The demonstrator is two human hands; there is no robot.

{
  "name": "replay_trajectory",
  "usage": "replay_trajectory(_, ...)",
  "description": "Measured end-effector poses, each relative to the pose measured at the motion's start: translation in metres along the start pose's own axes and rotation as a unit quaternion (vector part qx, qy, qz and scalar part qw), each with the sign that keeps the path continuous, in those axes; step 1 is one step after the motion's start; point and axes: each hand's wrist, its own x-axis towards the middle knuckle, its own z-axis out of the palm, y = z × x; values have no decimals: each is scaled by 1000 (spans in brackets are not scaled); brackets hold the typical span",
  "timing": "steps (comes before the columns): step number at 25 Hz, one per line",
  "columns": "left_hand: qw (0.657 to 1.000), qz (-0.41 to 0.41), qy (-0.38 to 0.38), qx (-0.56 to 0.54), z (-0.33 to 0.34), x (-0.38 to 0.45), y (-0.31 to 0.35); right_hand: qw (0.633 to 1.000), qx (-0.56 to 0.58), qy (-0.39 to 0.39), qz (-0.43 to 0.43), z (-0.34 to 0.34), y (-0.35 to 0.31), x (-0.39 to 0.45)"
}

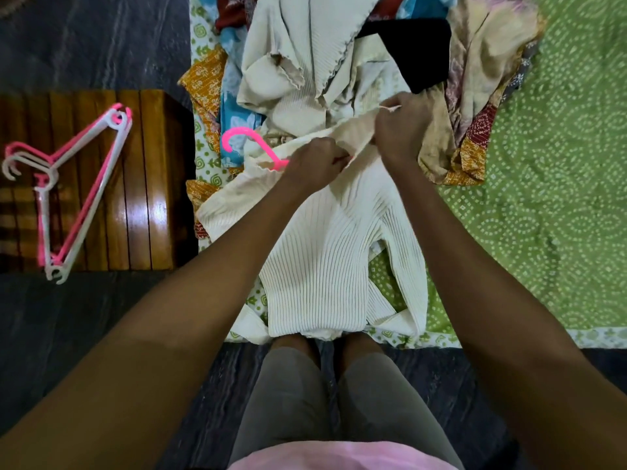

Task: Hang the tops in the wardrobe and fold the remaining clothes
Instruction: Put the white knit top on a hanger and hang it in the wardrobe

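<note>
A person's left hand and right hand grip a cream ribbed top at the neckline, fitting a pink hanger; seating the shoulders likely comes next

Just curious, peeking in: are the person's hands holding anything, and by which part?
Both grip the cream ribbed top at its neck end: left hand where the pink hanger goes in, right hand pinching the shoulder fabric.
</note>
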Motion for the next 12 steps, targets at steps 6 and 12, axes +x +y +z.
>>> replay_trajectory(6, 989, 34, 118, -80, 20, -20, -26, 967, 132, -218, 22, 41, 21, -74)
replay_trajectory(12, 957, -99, 235, -136, 26, -65, -87, 995, 51, -84, 30, 26, 74, -64)
